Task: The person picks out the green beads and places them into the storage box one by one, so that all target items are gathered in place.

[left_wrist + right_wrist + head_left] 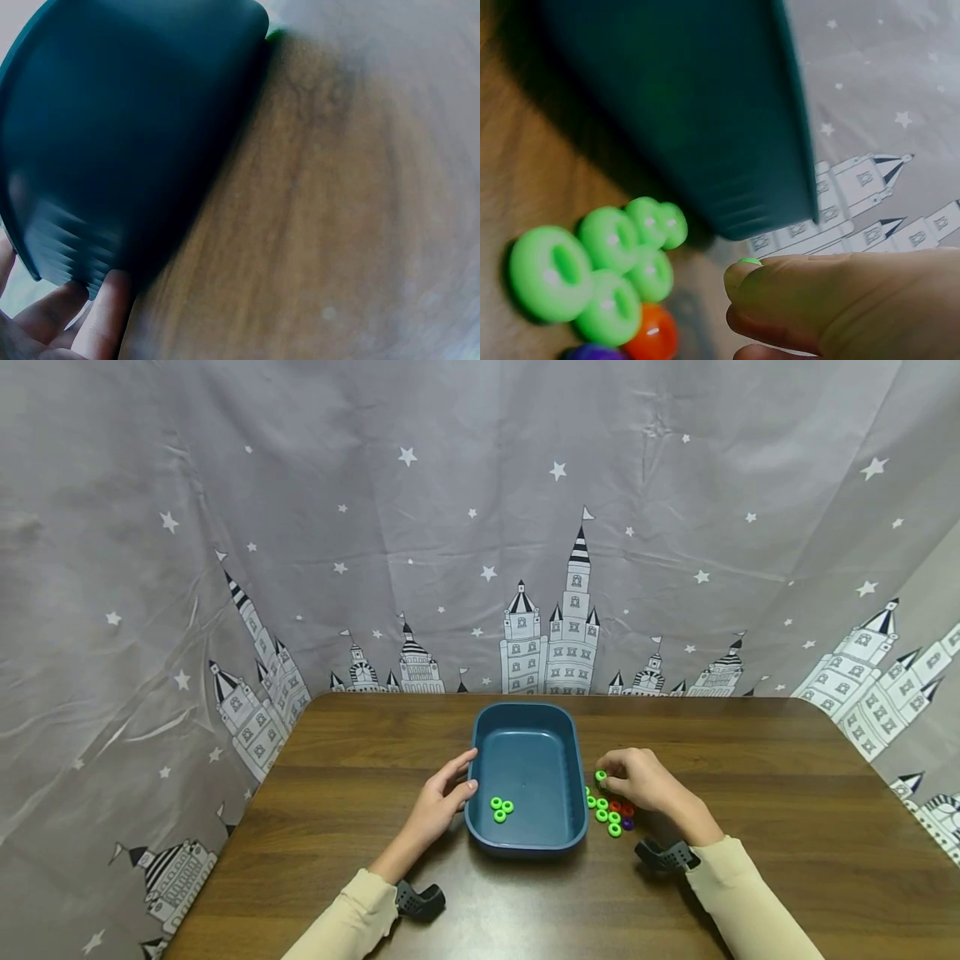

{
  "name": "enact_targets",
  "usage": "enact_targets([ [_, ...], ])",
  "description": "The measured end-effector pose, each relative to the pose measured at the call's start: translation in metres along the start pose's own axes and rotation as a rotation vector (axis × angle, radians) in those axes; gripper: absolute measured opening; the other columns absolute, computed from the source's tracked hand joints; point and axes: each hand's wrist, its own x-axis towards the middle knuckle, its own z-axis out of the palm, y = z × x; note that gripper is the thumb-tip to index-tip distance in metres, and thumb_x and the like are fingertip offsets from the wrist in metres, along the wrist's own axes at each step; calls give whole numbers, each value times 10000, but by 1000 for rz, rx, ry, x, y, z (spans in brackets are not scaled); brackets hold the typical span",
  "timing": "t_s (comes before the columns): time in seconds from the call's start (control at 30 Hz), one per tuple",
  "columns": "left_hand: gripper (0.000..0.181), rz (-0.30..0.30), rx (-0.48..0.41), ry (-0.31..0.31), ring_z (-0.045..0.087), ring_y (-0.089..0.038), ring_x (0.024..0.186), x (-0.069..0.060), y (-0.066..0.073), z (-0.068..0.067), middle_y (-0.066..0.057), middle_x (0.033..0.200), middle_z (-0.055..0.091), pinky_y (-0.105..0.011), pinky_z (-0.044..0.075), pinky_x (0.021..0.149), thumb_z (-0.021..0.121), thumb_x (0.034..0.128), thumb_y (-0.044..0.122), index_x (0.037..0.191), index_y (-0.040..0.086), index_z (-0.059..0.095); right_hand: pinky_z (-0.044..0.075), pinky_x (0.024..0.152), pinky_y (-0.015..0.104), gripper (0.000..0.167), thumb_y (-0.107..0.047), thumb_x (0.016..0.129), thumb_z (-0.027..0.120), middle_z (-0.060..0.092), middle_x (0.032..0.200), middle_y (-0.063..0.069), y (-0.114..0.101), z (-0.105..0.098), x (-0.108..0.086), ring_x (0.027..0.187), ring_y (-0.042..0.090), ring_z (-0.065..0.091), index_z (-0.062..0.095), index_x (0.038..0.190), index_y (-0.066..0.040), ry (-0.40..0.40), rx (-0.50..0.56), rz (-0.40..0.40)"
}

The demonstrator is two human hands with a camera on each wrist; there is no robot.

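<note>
A dark blue-green plastic bin (pixel 525 777) stands on the table, with three small green rings (pixel 500 816) inside it. My left hand (pixel 438 797) rests on the bin's left side; in the left wrist view its fingers (pixel 105 319) touch the ridged outer wall. To the right of the bin, my right hand (pixel 639 779) pinches one green ring (pixel 601 775) between thumb and fingertips. Only a green sliver of it shows in the right wrist view. Below that hand lies a loose cluster of green rings (pixel 602 816), with red-orange rings (pixel 616 807) and a purple ring (pixel 627 823) beside them.
The bin and rings are on a brown wooden table (pixel 360 735). A grey curtain (pixel 450 527) printed with castles and stars hangs behind the table and around its sides. Black straps with camera mounts (pixel 667 856) sit on the wrists.
</note>
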Motion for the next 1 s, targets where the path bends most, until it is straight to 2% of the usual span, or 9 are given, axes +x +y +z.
enact_targets([
  [0.5, 490, 2, -1, -4, 612, -399, 1223, 0, 0, 0, -305, 1459, 530, -330, 607, 809, 585, 1011, 83, 1494, 70, 505, 524, 648, 235, 144, -20, 875, 710, 756, 876, 56, -25, -16, 11, 721, 76, 619, 763, 1009, -26, 76, 24, -61],
  [0.83, 490, 0, -7, -2, 608, -412, 1233, 0, -1, 0, -306, 1461, 529, -317, 603, 799, 586, 1009, 75, 1492, 63, 505, 522, 656, 234, 190, -55, 896, 725, 755, 911, 69, -53, -12, 22, 738, 94, 621, 755, 1074, 3, 56, 57, -74],
  [1.0, 495, 4, -4, -8, 601, -411, 1242, 0, -1, 0, -302, 1469, 524, -322, 604, 806, 586, 1012, 85, 1498, 65, 498, 537, 676, 235, 196, -80, 906, 724, 767, 987, 82, -67, -6, 29, 791, 110, 647, 766, 1089, -25, 65, 52, -82],
])
